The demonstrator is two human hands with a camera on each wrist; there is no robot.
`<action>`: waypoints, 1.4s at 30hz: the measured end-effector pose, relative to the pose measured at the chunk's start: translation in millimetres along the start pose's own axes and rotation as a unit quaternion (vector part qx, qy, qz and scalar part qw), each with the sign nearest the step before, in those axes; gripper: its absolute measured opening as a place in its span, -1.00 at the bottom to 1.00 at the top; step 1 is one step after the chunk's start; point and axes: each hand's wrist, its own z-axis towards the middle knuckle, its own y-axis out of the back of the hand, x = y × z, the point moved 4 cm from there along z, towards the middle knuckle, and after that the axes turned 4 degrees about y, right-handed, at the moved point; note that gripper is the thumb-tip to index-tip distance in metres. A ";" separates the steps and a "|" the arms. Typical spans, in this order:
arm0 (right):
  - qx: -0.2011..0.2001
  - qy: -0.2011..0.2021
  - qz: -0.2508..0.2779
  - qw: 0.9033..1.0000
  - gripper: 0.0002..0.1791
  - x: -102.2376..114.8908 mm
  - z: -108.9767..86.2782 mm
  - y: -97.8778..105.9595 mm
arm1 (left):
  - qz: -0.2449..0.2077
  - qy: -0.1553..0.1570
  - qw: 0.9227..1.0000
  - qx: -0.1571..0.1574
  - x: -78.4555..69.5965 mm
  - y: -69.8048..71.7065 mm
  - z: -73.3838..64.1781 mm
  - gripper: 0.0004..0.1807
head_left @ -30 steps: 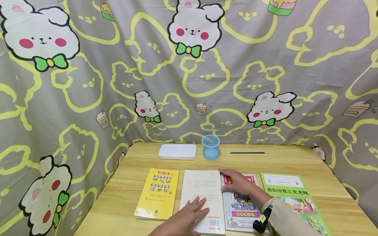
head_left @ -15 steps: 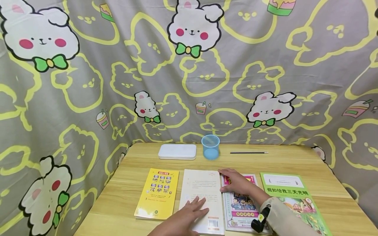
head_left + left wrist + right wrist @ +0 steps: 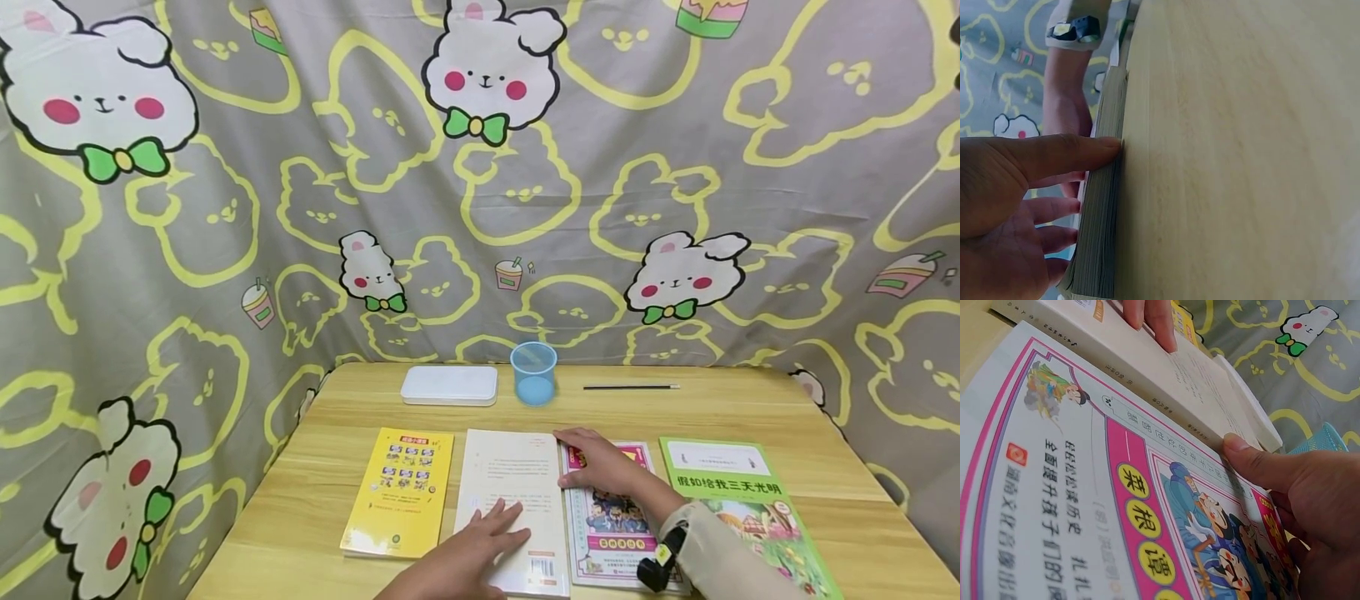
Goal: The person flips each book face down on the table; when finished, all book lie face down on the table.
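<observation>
A white paperback book [image 3: 517, 467] lies back cover up on the table, text and barcode showing. My left hand [image 3: 480, 546] rests on its lower left part, fingers spread over the cover. In the left wrist view, the thumb [image 3: 1085, 155] lies straight across the page edges [image 3: 1099, 231]. At the book's far right corner is my right hand [image 3: 618, 479], its thumb and index finger against the edge. The right wrist view shows that thumb [image 3: 1241, 450] at the white book's spine. Beneath the right hand lies a pink-bordered comic-style book [image 3: 618, 546], partly covered by the forearm.
A yellow book [image 3: 401, 492] lies to the left and a green book [image 3: 738, 492] to the right. Along the back stand a white case [image 3: 450, 385], a blue translucent cup [image 3: 535, 375] and a thin black pencil [image 3: 630, 387]. A patterned curtain [image 3: 420, 208] hangs behind the wooden table [image 3: 300, 500].
Both hands stay in nearly the same place on the white book. The whole head view shifts very slightly.
</observation>
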 end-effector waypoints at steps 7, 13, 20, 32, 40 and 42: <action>-0.006 -0.002 -0.002 1.000 -0.04 -2.4 -0.3 -0.4 | -0.011 0.008 1.000 0.006 -0.6 0.7 0.2 -0.08; -0.014 0.008 -0.002 1.000 -0.07 -2.0 0.0 1.0 | -0.016 0.013 1.000 0.010 -1.6 1.8 0.4 -0.07; -0.021 0.028 -0.016 0.999 -0.11 0.1 -3.3 5.2 | -0.017 0.016 1.000 0.009 -0.6 1.5 0.4 -0.08; -0.044 0.031 -0.022 0.998 -0.21 -9.1 -18.4 22.3 | -0.011 0.001 1.000 0.003 0.4 0.3 0.6 -0.07; -0.051 0.001 -0.039 0.998 -0.22 -22.6 -30.0 34.4 | -0.009 -0.002 1.000 0.000 -0.5 1.4 -0.5 -0.07; -0.052 -0.006 -0.045 0.998 -0.22 -27.1 -32.3 37.6 | -0.010 -0.003 1.000 -0.001 -0.5 1.6 -0.6 -0.07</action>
